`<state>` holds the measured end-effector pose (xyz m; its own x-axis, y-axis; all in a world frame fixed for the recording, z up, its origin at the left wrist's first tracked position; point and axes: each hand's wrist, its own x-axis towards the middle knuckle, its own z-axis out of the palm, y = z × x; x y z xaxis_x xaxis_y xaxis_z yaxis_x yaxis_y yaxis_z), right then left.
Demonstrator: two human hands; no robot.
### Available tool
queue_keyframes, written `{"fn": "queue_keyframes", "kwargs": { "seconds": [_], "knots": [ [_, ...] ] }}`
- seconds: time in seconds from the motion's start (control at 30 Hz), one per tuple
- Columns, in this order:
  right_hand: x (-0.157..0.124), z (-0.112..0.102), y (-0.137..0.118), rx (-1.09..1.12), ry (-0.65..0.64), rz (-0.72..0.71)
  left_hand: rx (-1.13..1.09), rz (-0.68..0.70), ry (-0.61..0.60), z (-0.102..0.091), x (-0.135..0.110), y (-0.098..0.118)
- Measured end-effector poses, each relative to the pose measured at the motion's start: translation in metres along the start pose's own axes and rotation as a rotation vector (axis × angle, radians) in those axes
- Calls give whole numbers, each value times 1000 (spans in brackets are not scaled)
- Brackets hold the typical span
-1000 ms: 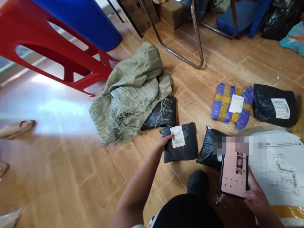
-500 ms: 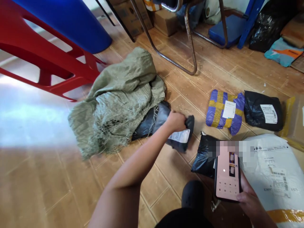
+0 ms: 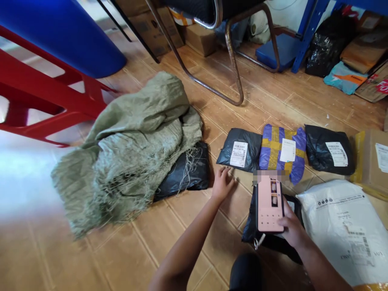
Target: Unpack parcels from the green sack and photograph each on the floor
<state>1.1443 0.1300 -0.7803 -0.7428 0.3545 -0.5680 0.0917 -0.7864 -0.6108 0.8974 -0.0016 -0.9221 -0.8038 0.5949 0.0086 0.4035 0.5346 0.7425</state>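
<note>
My left hand is open, its fingers stretched out just below the near edge of a black plastic parcel with a white label. Whether a fingertip touches the parcel I cannot tell. In my right hand is a smartphone with a pink screen, a small strap hanging from its lower corner. Beneath the phone lies another black parcel, partly hidden. A purple parcel with yellow tape rests beside the labelled one. To the left, a black parcel sticks out of a frayed green woven sack.
Farther right are a black parcel, a taped cardboard box and a large white mailer. A metal-legged chair stands ahead. A red plastic chair and a blue barrel are at left.
The black labelled parcel that my left hand gripped by the sack now lies left of the purple one, let go. The view has shifted somewhat. My right hand still holds the phone.
</note>
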Motion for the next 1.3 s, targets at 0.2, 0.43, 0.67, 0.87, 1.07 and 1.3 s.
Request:
{"fn": "queue_keyframes", "kwargs": {
  "seconds": [0.2,0.43,0.67,0.87,1.07,1.3],
  "knots": [
    [89,64,-13,-53,-104,-117,-157,-12,277,5,-27,3],
    [126,90,-7,-79,-177,-170,-150,-26,320,0,-48,-5],
    [135,97,2,-144,-170,-270,-171,13,364,-4,-47,1],
    [134,106,0,-145,-200,-291,-201,37,352,-6,-46,1],
    [132,102,1,-187,-200,-311,-203,2,328,-4,-49,0],
    [132,98,2,-184,-195,-293,-217,-14,321,-3,-49,0]
  ]
}}
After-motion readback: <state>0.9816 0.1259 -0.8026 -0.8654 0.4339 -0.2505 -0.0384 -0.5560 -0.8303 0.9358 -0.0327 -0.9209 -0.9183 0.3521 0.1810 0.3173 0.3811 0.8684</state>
